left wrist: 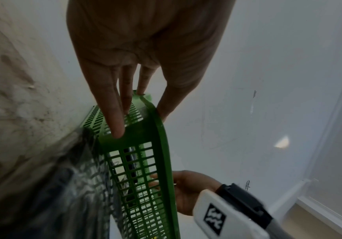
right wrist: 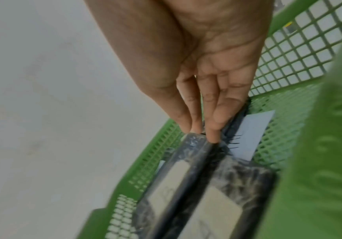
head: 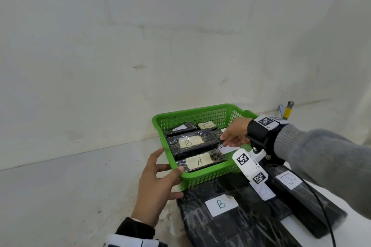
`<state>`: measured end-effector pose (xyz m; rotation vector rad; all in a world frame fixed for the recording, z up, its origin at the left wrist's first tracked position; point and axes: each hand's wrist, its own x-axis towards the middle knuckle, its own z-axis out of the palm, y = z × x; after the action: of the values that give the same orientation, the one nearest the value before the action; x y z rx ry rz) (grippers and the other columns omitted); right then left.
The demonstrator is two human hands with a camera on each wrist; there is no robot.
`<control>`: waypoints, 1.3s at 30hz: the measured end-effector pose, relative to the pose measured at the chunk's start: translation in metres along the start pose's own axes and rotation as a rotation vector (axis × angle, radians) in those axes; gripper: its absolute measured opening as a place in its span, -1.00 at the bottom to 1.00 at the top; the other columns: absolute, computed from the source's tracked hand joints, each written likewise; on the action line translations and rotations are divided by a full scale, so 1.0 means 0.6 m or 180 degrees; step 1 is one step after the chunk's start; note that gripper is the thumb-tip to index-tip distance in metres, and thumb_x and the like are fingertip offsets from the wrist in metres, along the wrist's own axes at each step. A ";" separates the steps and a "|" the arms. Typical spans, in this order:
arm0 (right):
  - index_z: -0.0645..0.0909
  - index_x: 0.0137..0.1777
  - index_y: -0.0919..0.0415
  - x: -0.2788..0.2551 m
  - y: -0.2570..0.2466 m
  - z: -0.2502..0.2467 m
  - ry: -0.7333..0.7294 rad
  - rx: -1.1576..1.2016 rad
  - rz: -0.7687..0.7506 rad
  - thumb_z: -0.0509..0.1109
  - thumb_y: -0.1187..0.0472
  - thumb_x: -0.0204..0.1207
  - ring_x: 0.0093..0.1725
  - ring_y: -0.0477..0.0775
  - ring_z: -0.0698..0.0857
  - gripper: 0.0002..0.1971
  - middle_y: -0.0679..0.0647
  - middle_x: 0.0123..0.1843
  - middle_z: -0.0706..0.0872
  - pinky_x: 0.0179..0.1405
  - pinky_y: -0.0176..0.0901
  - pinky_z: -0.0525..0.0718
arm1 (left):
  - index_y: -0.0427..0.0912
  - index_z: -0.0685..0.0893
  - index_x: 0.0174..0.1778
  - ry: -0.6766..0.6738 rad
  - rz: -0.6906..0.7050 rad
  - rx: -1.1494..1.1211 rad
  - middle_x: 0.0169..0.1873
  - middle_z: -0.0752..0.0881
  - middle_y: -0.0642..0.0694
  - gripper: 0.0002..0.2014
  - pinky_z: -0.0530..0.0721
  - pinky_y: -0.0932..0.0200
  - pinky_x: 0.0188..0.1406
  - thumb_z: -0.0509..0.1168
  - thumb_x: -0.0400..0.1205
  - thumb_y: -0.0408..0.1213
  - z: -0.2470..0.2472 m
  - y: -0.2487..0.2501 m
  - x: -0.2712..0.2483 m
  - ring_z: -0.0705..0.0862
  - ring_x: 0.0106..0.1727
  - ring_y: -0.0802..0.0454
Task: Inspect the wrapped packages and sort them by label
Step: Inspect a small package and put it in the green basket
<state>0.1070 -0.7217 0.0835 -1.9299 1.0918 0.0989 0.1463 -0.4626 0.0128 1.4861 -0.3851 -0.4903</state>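
Note:
A green mesh basket holds several black wrapped packages, labelled B, A and C. My left hand grips the basket's near-left corner, thumb over the rim and fingers along the outer wall. My right hand reaches in from the right and pinches the right end of package B between thumb and fingertips. Package A lies next to it. A white paper slip lies on the basket floor under the right hand.
In front of the basket, larger black wrapped packages lie on the table, one labelled B and another with a white label. A yellow-handled tool stands by the wall at the back right. The wall rises close behind.

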 end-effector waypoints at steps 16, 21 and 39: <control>0.63 -0.03 0.24 -0.312 -0.021 0.314 -0.1316 0.0523 -0.1452 0.40 0.31 0.63 -0.53 -0.07 0.60 -0.99 0.14 -0.24 0.72 -0.58 -0.37 0.56 | -0.12 0.71 -0.10 0.1064 0.0215 0.1311 -0.27 0.76 -0.17 -0.97 0.77 -0.16 0.01 0.41 0.60 -0.33 -0.211 0.017 -0.189 0.80 -0.12 -0.24; 0.57 0.06 0.33 -0.358 -0.021 0.460 -0.1863 0.0974 -0.1303 0.44 0.33 0.61 -0.45 0.07 0.71 -0.88 0.22 -0.22 0.68 -0.51 -0.26 0.69 | -0.21 0.72 -0.02 0.1705 0.0204 0.1794 -0.13 0.74 -0.18 -0.92 0.61 0.07 -0.06 0.41 0.60 -0.33 -0.337 0.027 -0.262 0.72 -0.05 -0.20; 0.64 0.07 0.33 -0.397 -0.083 0.605 -0.1466 0.1861 -0.1592 0.40 0.31 0.64 -0.35 0.15 0.68 -0.91 0.25 -0.22 0.69 -0.32 -0.14 0.78 | -0.36 0.80 -0.18 0.2053 -0.0228 0.1823 -0.28 0.70 -0.26 -0.93 0.50 0.17 -0.17 0.46 0.53 -0.41 -0.511 0.060 -0.271 0.61 -0.15 -0.13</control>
<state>0.1177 -0.2919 0.0063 -1.4841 0.2664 -0.0502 0.1742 -0.1161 0.0404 2.1143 0.0536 0.0788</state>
